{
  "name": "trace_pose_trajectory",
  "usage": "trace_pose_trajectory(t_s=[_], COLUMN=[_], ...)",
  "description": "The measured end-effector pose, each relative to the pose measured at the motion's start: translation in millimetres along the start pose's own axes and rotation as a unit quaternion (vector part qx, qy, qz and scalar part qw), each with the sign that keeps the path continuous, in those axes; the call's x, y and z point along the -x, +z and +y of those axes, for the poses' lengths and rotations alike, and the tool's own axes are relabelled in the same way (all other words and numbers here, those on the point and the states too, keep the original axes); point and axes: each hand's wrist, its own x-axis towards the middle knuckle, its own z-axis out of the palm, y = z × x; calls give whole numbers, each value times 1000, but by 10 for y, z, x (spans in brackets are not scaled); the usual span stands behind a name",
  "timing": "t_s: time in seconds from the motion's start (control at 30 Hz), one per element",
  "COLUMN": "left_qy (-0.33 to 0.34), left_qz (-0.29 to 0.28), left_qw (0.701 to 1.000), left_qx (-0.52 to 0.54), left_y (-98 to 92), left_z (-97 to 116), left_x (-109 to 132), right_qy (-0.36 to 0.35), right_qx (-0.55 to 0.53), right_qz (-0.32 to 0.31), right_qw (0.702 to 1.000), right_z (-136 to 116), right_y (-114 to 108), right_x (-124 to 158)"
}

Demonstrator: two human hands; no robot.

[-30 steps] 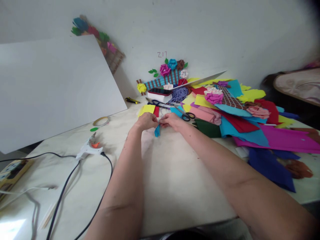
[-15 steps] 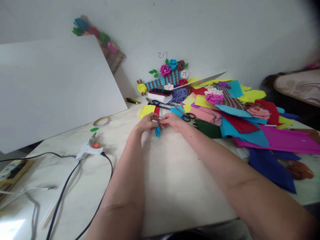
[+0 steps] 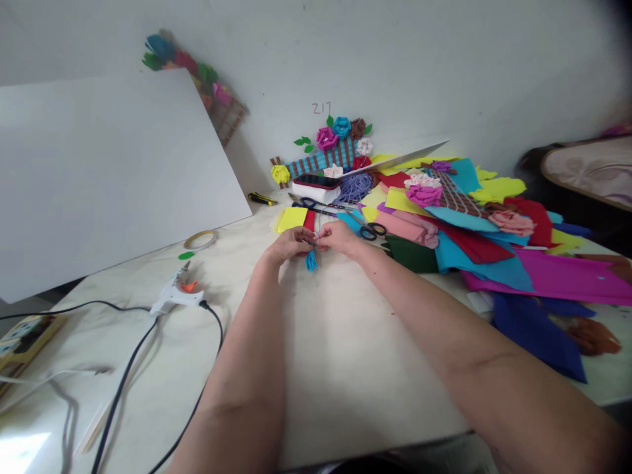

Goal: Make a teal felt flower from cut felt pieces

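Note:
Both arms reach to the middle of the table, where the fingertips nearly meet. My left hand (image 3: 292, 244) is closed on a small blue paper tassel (image 3: 311, 261), whose fringed end hangs below the fingers. My right hand (image 3: 336, 237) pinches beside it, with a thin pale purple string (image 3: 318, 220) running up from between the fingers. The upper part of the tassel is hidden by the fingers. Just behind the hands lie yellow paper (image 3: 291, 219) and a red paper piece (image 3: 309, 220). Scissors with black handles (image 3: 371, 230) rest to the right.
A white glue gun (image 3: 175, 293) with black cables lies at the left, near a tape roll (image 3: 200, 239). Coloured paper sheets (image 3: 557, 276) pile up at the right. A phone (image 3: 316, 181) sits on a white box, beside purple string (image 3: 356, 188). A white board (image 3: 113, 178) leans at left.
The blue tassel's fringe is spread a little wider and sits slightly lower. Both hands have shifted only slightly and keep their grip.

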Motion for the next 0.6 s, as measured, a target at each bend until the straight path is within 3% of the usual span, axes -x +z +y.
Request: trace_pose_trajectory(t_s=[0.13,0.23,0.6], left_qy=[-21,-39,-19], left_qz=[15,28,40], left_qw=[1000,999,995], left_qx=[-5,3,88], left_y=[0,6,4], left_z=[-14,-25,-93], left_x=[-27,-42,-17], right_qy=[-134,-168,-182], right_qx=[190,254,194], right_qz=[56,82,113], right_qw=[971,949,957], right_z=[62,78,93], right_y=[81,129,133], right_x=[-47,-34,-3])
